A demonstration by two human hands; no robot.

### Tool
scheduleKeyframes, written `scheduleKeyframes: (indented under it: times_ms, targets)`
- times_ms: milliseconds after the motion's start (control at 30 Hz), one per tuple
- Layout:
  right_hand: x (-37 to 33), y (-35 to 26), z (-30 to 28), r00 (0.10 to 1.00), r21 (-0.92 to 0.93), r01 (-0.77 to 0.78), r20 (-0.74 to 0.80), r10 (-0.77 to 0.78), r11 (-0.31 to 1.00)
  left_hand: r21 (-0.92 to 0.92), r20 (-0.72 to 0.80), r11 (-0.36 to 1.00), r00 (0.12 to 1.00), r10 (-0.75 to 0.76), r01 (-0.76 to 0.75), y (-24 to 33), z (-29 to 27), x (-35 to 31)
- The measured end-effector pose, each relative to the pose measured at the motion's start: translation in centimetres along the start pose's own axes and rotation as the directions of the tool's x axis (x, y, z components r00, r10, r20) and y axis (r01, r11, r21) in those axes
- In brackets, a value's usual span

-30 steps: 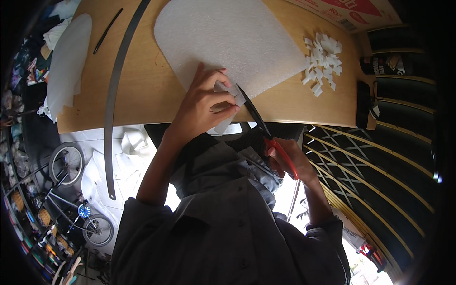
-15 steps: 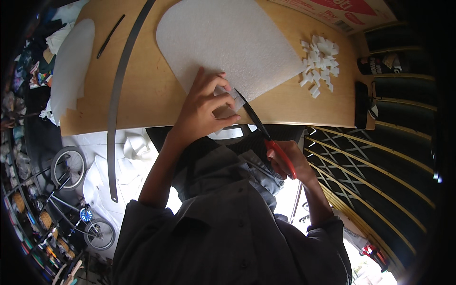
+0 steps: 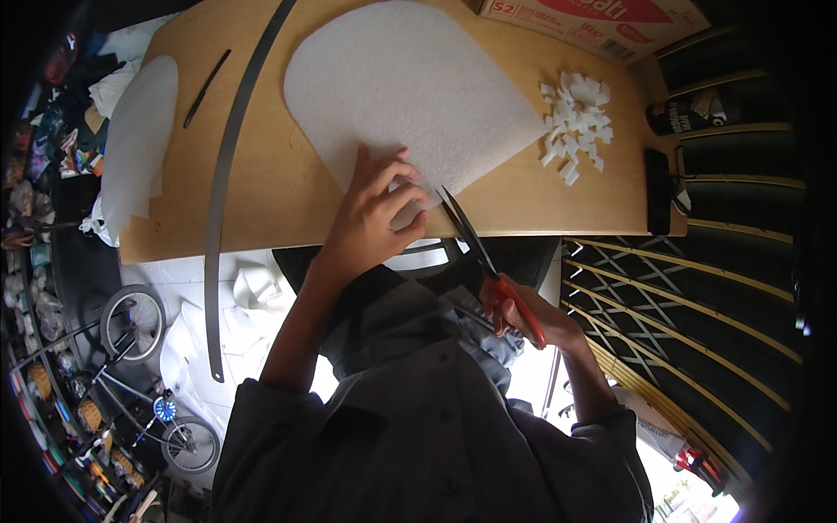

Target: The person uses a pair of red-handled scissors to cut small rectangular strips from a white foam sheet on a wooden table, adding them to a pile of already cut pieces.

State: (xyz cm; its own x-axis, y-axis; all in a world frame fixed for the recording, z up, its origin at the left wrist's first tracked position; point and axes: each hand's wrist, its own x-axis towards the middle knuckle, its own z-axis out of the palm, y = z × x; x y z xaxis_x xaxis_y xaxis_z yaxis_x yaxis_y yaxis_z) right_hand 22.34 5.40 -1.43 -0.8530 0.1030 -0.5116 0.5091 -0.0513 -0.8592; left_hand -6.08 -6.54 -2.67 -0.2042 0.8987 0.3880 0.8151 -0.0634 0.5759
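My left hand (image 3: 377,207) is closed near the table's front edge. Its curled fingers pinch a small strip of white, foam-like sheet (image 3: 408,207), partly hidden by the fingers. Behind and under the hand lies a large white sheet (image 3: 410,87), rounded at its far left and angular at the right. In my right hand (image 3: 521,307) is a pair of scissors (image 3: 475,240) with red handles and dark blades. The blades stand slightly apart, their tips close to the strip. A pile of small white cut pieces (image 3: 575,113) lies to the right of the sheet.
A long metal ruler (image 3: 225,166) juts over the front edge of the wooden table (image 3: 288,205). Left of it are a black pen (image 3: 207,87) and another white sheet (image 3: 139,139). A cardboard box (image 3: 602,26) stands at the back right, and a dark phone-like object (image 3: 659,190) rests near the right edge.
The scissors have drawn slightly back, and their blades have come a little apart. My left hand and the strip have shifted slightly toward me. The whole view has tilted a little.
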Motion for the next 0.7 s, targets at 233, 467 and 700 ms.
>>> scheduleKeyframes:
  times_ms: [233, 467, 700]
  targets:
    - [-1.2, -0.5, 0.0, 0.999, 0.024, 0.034, 0.014, -0.034, 0.999, 0.118, -0.027, 0.985, 0.992, -0.123, 0.126, 2.6, 0.4, 0.6]
    - [-2.0, -1.4, -0.7, 0.997, 0.025, 0.069, -0.028, -0.068, 0.997, 0.095, -0.054, 0.990, 0.994, -0.097, 0.102, 2.5, 1.1, 0.3]
    - [-1.7, -0.8, -1.0, 0.992, 0.069, 0.107, -0.079, -0.101, 0.992, 0.129, 0.066, 0.981, 0.986, -0.154, 0.145, 3.6, 0.4, 0.7]
